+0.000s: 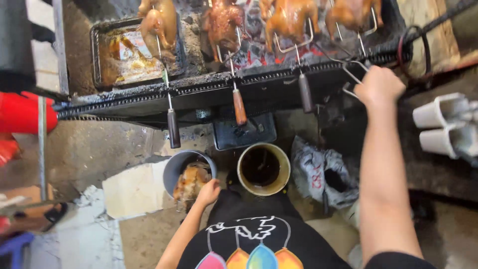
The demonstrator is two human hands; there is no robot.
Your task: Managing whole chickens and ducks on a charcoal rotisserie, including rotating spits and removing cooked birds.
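My right hand [379,85] is stretched out to the grill's front edge and closed around the wire handle [352,74] of a skewer fork that carries a roasting chicken [352,12]. My left hand [208,192] hangs low, its fingers on a roasted chicken [190,183] lying in a grey bucket [174,167]. Three more chickens [290,17] on skewers with wooden handles [239,106] sit over the glowing coals [254,50].
A black greasy drip tray [107,55] lies at the grill's left. A yellow bucket [282,164] of dark liquid stands beside the grey one. A grey sack [321,174] lies to the right, white plastic cups [440,119] at far right, red containers [22,112] at left.
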